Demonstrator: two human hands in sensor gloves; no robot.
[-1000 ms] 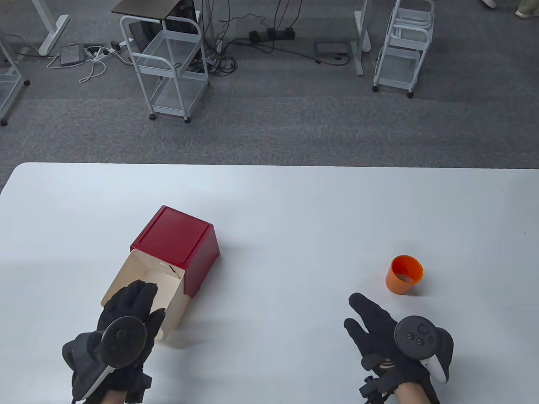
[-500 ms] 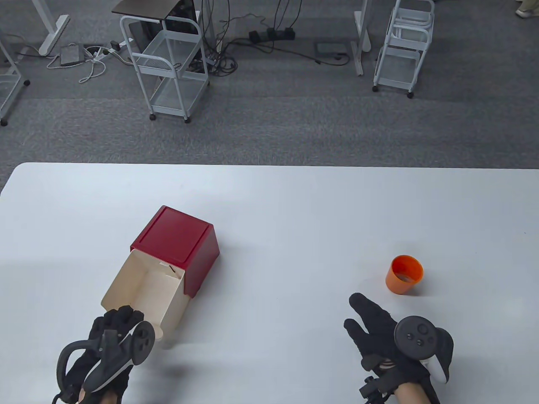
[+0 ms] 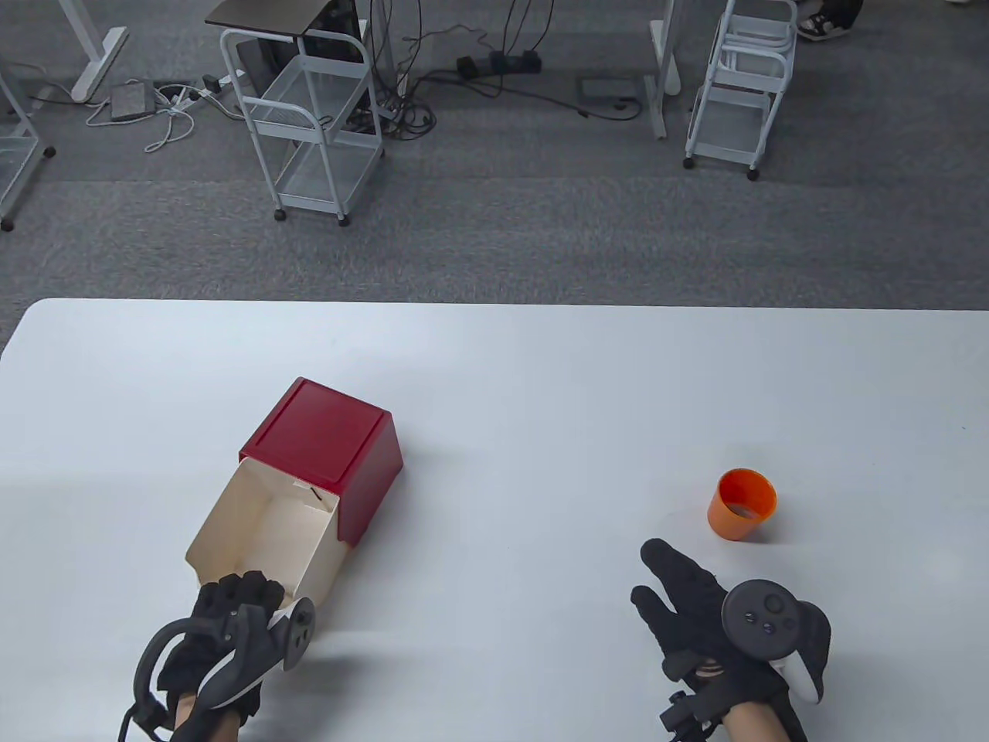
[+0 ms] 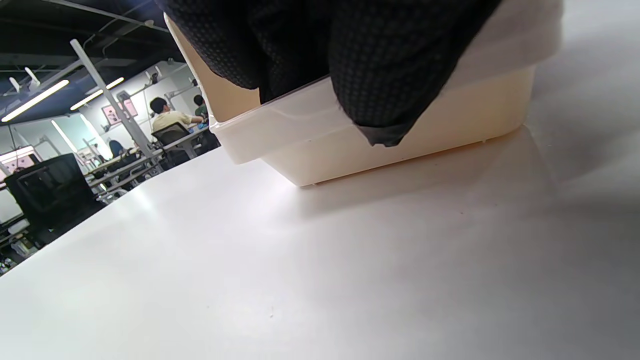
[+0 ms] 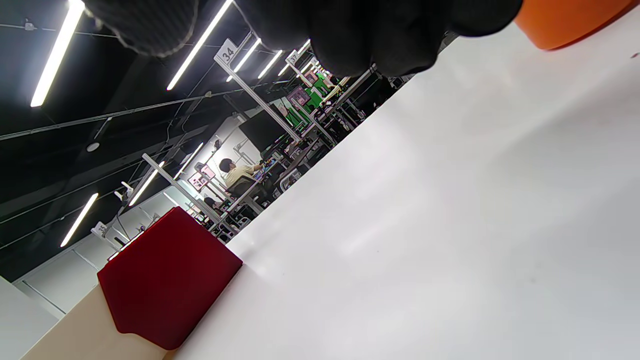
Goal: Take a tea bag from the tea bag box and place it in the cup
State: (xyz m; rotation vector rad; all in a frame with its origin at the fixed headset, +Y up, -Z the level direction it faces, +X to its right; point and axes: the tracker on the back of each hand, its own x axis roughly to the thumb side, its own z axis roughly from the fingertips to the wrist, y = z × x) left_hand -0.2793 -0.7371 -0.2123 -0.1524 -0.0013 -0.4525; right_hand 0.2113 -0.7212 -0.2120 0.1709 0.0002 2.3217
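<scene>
The tea bag box is a red sleeve [image 3: 324,440] with a cream drawer [image 3: 263,525] pulled out toward me; what shows of the drawer's inside is bare. My left hand [image 3: 239,591] grips the drawer's front wall. In the left wrist view its fingers [image 4: 390,65] hook over the cream rim [image 4: 320,150]. The orange cup [image 3: 740,506] stands upright at the right, with something pale at its bottom. My right hand [image 3: 664,576] rests on the table just in front-left of the cup, fingers spread and holding nothing. No tea bag shows clearly.
The white table [image 3: 541,386] reaches the view's front edge. The red sleeve [image 5: 165,280] and the cup [image 5: 565,20] also show in the right wrist view. Wire carts [image 3: 309,116] stand on the floor beyond the far edge.
My left hand has come out of the drawer, pulled back to its front wall and turned on edge there. The drawer, the cup and my right hand have not moved.
</scene>
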